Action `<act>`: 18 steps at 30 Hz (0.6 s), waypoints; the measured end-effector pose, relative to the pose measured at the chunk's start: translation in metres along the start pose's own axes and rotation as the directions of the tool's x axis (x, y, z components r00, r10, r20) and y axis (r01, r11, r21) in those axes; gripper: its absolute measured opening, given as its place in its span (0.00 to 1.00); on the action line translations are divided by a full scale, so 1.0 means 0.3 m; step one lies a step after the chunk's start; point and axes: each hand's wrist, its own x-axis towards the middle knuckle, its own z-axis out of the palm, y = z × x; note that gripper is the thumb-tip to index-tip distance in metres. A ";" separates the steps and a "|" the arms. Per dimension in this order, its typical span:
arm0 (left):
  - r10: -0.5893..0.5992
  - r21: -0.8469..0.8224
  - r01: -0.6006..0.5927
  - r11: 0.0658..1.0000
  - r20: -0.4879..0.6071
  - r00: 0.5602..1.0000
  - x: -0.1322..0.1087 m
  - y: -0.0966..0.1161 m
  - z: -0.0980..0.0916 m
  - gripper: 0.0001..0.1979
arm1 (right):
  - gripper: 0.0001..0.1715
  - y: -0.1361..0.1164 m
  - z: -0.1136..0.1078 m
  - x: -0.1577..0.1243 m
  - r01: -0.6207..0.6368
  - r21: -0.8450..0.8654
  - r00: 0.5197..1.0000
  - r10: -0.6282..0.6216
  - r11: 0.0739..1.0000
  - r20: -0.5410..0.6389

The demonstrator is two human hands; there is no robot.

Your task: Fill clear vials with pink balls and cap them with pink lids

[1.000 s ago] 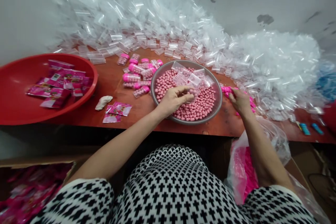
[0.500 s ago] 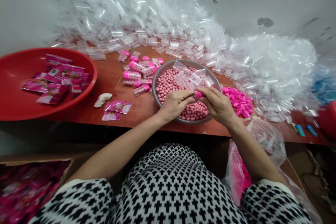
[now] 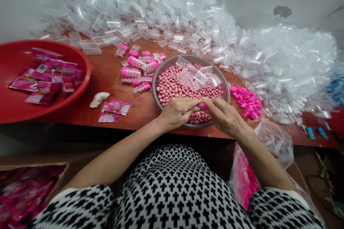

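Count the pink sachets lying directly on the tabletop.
2: the upper sachet overlaps the lower sachet, both beside the white lump, right of the red basin. More could be hidden beneath.

1. The left arm (image 3: 118,152) is bare and slants in from the bottom left.
2. The right arm (image 3: 264,157) is bare too and slants in from the bottom right.
3. The left hand (image 3: 174,112) and right hand (image 3: 225,116) almost meet, backs up.
4. Their fingers (image 3: 191,103) bend and pinch.
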 end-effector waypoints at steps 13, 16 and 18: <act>-0.002 0.214 0.004 0.977 -0.012 1.000 -0.021 -0.005 -0.002 0.12 | 0.50 -0.014 0.037 0.021 0.001 0.006 1.000 -0.001 1.000 0.011; 0.025 0.208 -0.022 0.978 -0.014 1.000 -0.021 -0.002 -0.001 0.13 | 0.48 0.017 0.022 0.028 0.027 0.079 0.998 -0.031 0.996 0.047; 0.050 0.157 -0.046 0.986 -0.026 0.998 -0.016 0.004 -0.001 0.13 | 0.45 0.034 -0.001 0.029 0.022 0.169 0.997 -0.034 0.985 0.067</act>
